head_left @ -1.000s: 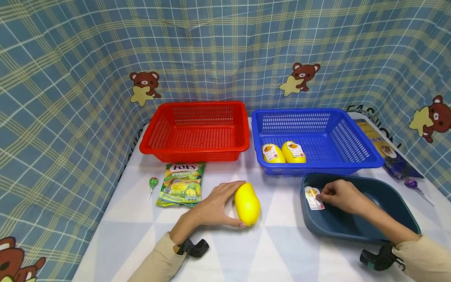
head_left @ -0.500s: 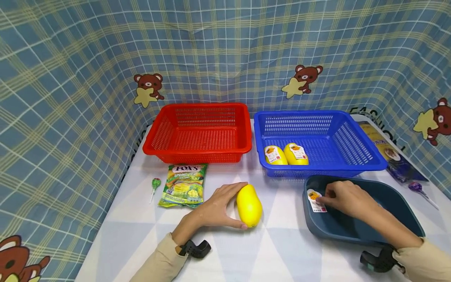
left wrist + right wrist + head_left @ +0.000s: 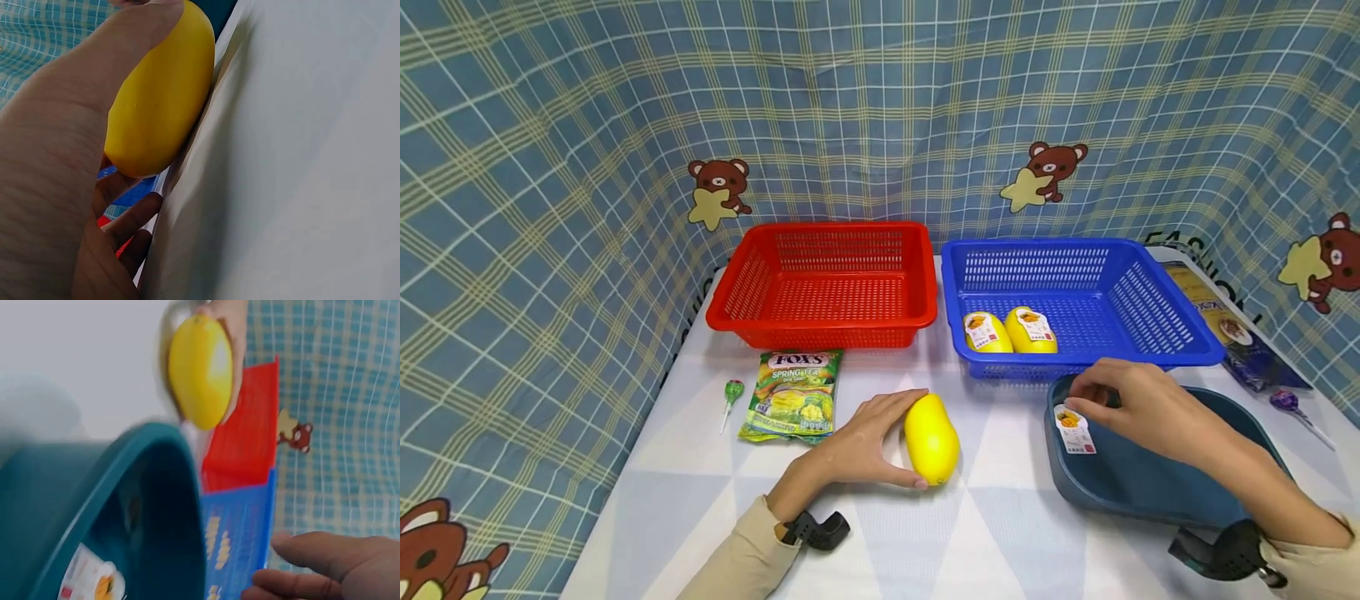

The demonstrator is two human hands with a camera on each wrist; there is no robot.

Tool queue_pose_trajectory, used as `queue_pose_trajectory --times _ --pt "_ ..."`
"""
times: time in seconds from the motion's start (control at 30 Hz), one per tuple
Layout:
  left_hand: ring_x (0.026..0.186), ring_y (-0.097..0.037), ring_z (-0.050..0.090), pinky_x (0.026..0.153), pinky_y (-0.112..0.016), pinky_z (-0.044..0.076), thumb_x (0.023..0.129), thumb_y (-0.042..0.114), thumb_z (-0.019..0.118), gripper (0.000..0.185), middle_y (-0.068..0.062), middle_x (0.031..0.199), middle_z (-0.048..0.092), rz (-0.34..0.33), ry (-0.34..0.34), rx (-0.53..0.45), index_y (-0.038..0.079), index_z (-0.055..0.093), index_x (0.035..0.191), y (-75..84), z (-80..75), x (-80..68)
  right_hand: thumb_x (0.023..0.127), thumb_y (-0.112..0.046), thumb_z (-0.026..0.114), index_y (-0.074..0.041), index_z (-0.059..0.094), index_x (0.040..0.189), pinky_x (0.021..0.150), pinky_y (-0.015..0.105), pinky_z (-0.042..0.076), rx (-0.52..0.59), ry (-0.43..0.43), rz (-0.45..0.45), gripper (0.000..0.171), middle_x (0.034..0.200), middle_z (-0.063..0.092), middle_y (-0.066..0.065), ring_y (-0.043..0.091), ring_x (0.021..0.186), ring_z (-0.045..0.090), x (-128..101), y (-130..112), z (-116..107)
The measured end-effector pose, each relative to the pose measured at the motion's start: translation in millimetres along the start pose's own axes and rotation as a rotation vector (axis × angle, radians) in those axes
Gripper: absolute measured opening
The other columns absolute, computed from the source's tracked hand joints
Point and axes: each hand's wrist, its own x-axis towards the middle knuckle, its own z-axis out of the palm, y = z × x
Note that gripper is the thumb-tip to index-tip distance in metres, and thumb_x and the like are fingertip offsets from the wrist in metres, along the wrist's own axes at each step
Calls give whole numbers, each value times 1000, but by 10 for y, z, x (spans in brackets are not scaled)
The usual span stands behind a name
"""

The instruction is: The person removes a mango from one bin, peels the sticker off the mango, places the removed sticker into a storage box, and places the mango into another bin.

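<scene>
My left hand (image 3: 868,446) spans a yellow mango (image 3: 932,440) on the table, thumb at its near end and fingers at its far end. In the left wrist view the mango (image 3: 164,94) lies along the thumb. My right hand (image 3: 1138,408) is over the dark teal basin (image 3: 1157,487), fingers bent and thumb apart from them, with nothing seen between. A white label (image 3: 1075,431) with a fruit picture is at the basin's left inner side, just below the right thumb. Two labelled mangoes (image 3: 1032,330) sit in the front left corner of the blue basket (image 3: 1150,304).
A red basket (image 3: 842,296) stands behind on the left. In front of it are a Fox's candy bag (image 3: 796,396) and a green lollipop (image 3: 733,390). Along the right edge lie a purple lollipop (image 3: 1285,401) and a dark blue and gold packet (image 3: 1232,329). Plaid cloth walls surround the table.
My right hand has come off the label and risen toward the basin's far rim; the label stays in the basin. My left hand keeps its place on the mango. The view shifts slightly.
</scene>
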Motion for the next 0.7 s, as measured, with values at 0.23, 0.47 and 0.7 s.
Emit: queue_pose_trajectory --times 0.23,0.47,0.7 --pt "143 -17 29 116 -48 25 69 78 73 115 13 160 26 -15 -10 -13 32 20 160 1 0 -12 91 -29 76 -15 72 114 64 25 51 73 9 -112 27 104 66 -5 12 86 59 88 -326 73" --pt "143 -17 28 116 -50 24 69 76 74 115 13 160 26 -29 -11 -25 32 19 160 7 -8 -18 85 -41 80 -17 68 125 86 41 54 55 -23 -127 48 121 65 1 20 104 60 257 -575 217" --pt "145 -17 26 117 -51 23 70 76 73 117 12 161 24 -21 -24 -27 30 16 161 16 -11 -26 78 -57 80 -16 66 131 101 68 37 26 -55 -174 68 131 62 2 27 123 53 378 -685 375"
